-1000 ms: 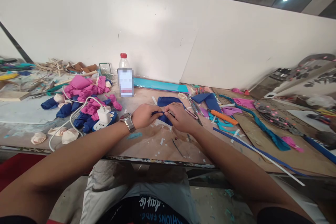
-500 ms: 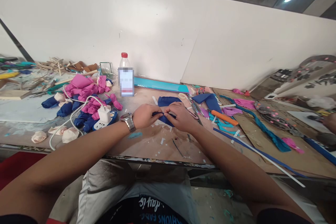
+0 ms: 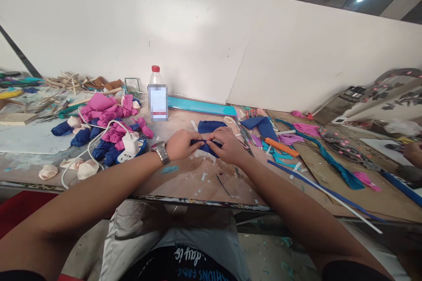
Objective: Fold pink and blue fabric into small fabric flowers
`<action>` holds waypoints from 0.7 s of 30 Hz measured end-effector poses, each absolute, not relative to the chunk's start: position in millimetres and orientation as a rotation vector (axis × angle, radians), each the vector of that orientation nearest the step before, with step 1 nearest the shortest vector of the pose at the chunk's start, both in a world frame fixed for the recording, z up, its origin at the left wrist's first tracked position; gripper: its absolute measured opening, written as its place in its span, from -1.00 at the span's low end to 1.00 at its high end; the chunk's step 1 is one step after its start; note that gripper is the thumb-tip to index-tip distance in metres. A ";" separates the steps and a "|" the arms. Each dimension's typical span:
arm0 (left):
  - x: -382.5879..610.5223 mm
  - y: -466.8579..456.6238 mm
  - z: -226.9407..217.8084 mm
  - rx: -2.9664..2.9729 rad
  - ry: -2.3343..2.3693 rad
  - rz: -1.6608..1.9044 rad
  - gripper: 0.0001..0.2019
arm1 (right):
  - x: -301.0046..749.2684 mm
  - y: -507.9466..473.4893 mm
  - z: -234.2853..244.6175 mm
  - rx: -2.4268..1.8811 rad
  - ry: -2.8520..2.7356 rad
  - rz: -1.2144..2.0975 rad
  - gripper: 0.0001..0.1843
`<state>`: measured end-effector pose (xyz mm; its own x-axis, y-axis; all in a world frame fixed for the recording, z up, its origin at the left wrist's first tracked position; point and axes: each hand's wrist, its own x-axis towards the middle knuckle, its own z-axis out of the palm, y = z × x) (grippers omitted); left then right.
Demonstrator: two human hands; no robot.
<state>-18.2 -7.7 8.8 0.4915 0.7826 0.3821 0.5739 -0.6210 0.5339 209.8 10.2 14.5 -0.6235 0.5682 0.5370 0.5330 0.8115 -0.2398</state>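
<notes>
Between my hands, just above the table, is a piece of dark blue cloth or crepe paper (image 3: 208,149); I cannot tell which material. My left hand (image 3: 180,145) pinches its left part between thumb and fingers. On the right part, my right hand (image 3: 227,145) pinches it the same way, and the fingertips of both hands are close together. Another folded dark blue piece (image 3: 211,126) lies flat right behind my hands. Scissors with pale handles (image 3: 230,120) rest beside it, partly hidden among scraps.
Left, a heap of pink rolled pieces (image 3: 105,112) lies by a white power strip with a plugged charger (image 3: 131,144) and looping cable. A red-capped bottle (image 3: 155,70) has a phone in front. An orange cutter (image 3: 281,147) lies right. At far right shows another person's hand (image 3: 413,154).
My hands stay in almost the same place on the blue piece, with only a slight shift of the fingers. At far right, the other person's hand has moved slightly.
</notes>
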 end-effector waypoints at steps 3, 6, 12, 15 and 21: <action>-18.5 -7.1 8.0 2.398 1.140 0.839 -0.70 | 210.4 10.6 15.1 -0.812 -2.370 0.071 -0.83; -19.1 -6.6 7.4 2.354 1.122 0.830 -0.69 | 210.1 9.5 16.8 -0.790 -2.382 0.091 -0.81; -18.1 -7.6 8.2 2.270 1.005 0.833 -0.70 | 206.7 4.9 21.9 -0.745 -2.430 0.155 -0.79; -17.5 -6.1 5.9 2.165 0.962 0.823 -0.70 | 206.0 4.2 22.7 -0.730 -2.399 0.143 -0.80; -18.1 0.3 -2.9 1.996 0.899 0.776 -0.73 | 207.3 5.4 21.1 -0.731 -2.386 0.131 -0.82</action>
<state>-18.1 0.3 -2.9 0.5601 0.8039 0.2003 0.3162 -0.4309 0.8452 207.3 5.4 21.1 -0.6465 0.5342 0.5446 0.4713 0.8411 -0.2655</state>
